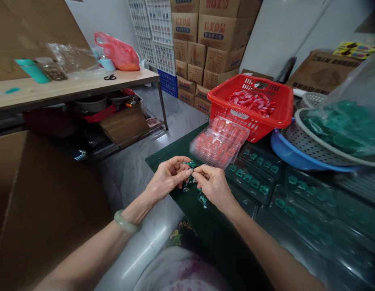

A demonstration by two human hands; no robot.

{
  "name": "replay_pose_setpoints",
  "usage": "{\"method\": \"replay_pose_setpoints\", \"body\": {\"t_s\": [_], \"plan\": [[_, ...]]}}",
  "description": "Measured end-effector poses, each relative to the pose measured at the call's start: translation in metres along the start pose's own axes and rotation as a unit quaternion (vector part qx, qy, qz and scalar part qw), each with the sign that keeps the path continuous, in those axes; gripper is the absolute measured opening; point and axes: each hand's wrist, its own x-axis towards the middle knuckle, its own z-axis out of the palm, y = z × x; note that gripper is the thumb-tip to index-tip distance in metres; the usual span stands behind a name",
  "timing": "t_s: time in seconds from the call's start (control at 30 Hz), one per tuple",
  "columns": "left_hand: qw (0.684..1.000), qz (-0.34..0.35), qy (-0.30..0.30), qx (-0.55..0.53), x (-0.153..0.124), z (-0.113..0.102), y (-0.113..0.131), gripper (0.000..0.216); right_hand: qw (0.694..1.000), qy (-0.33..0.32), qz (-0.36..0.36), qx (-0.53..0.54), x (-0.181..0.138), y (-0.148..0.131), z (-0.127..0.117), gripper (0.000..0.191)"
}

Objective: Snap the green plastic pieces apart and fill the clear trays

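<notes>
We are holding a little bunch of green sweets (pixel 190 164) in shiny wrappers. They are in front of the red basket (pixel 236 117), well apart from it, on the side nearer to us. Our left hand (pixel 166 178) is pinching the bunch, with the thumb and first finger pressed together on a wrapper. Our right hand (pixel 213 186) is pinching it in the same way, and the tips of both hands are nearly touching. A few of the sweets are hanging down below our right hand. Our other fingers are curling in loosely.

We think we are picking one sweet loose from the bunch, up in the air. We are guessing that because both hands are nipping the same small spot.

A clear tray (pixel 219 141) with red sweets in its little cups is lying right at the front of the red basket. Beside it, also in front of the basket, green trays (pixel 251 169) are holding green sweets in their cups. We cannot tell if every cup is full. To the right of the basket, a blue bowl (pixel 284 155) is sitting under a metal strainer (pixel 308 145).

The next move is calling for a soft, steady pull. One hand is needing to hold tight while the other tugs just one wrapper, so the hanging sweets are not falling. It is also calling for a good look at the green trays in front of the basket.
</notes>
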Motion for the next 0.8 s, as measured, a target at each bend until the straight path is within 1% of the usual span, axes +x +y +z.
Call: {"method": "replay_pose_setpoints", "body": {"t_s": [0.13,0.2,0.23,0.27,0.3,0.33,0.37,0.4,0.43,0.47,0.5,0.53,0.57,0.6,0.67,0.7,0.73,0.8], "plan": [[0.996,-0.016,-0.06,0.06,0.001,-0.01,-0.001,0.022,0.997,-0.058,-0.013,-0.053,0.002,-0.007,-0.004,0.017],[0.994,-0.009,-0.079,0.074,0.002,-0.018,-0.003,0.019,0.995,-0.088,-0.008,-0.045,0.002,-0.012,-0.01,0.016],[0.994,0.0,-0.075,0.076,0.002,-0.023,-0.005,0.017,0.994,-0.111,0.001,-0.02,0.001,-0.016,-0.015,0.016],[0.996,0.006,-0.06,0.072,0.003,-0.029,-0.007,0.015,0.99,-0.136,0.014,0.019,-0.001,-0.02,-0.02,0.014],[0.998,0.006,-0.032,0.055,0.004,-0.035,-0.011,0.014,0.985,-0.156,0.027,0.068,-0.002,-0.025,-0.026,0.013],[1.0,-0.003,0.009,0.016,0.005,-0.041,-0.015,0.013,0.979,-0.162,0.037,0.117,-0.004,-0.03,-0.032,0.012],[0.998,-0.017,0.055,-0.036,0.007,-0.047,-0.02,0.014,0.976,-0.15,0.04,0.152,-0.004,-0.034,-0.038,0.012],[0.99,-0.034,0.095,-0.094,0.008,-0.051,-0.024,0.015,0.979,-0.121,0.034,0.163,-0.004,-0.036,-0.041,0.012],[0.98,-0.05,0.123,-0.148,0.009,-0.053,-0.028,0.016,0.985,-0.081,0.019,0.149,-0.001,-0.036,-0.043,0.012],[0.97,-0.061,0.139,-0.189,0.01,-0.054,-0.031,0.018,0.993,-0.04,-0.002,0.112,0.002,-0.035,-0.042,0.012],[0.964,-0.065,0.145,-0.213,0.011,-0.052,-0.034,0.019,0.998,-0.008,-0.026,0.058,0.007,-0.031,-0.039,0.011],[0.962,-0.067,0.145,-0.222,0.012,-0.048,-0.035,0.02,0.999,0.009,-0.049,-0.007,0.012,-0.025,-0.033,0.011],[0.961,-0.069,0.142,-0.227,0.013,-0.043,-0.036,0.021,0.995,0.011,-0.069,-0.078,0.018,-0.017,-0.027,0.014],[0.959,-0.071,0.139,-0.235,0.014,-0.037,-0.036,0.021,0.985,0.002,-0.084,-0.149,0.022,-0.01,-0.02,0.02],[0.958,-0.072,0.132,-0.246,0.015,-0.025,-0.036,0.022,0.957,-0.021,-0.1,-0.271,0.028,0.002,-0.006,0.035],[0.957,-0.071,0.128,-0.249,0.016,-0.019,-0.036,0.022,0.945,-0.023,-0.103,-0.309,0.028,0.005,-0.002,0.04],[0.958,-0.068,0.125,-0.251,0.016,-0.015,-0.036,0.022,0.94,-0.016,-0.103,-0.324,0.027,0.007,0.002,0.041],[0.959,-0.06,0.122,-0.251,0.018,-0.008,-0.035,0.022,0.949,0.006,-0.098,-0.301,0.024,0.006,0.005,0.034]]}}
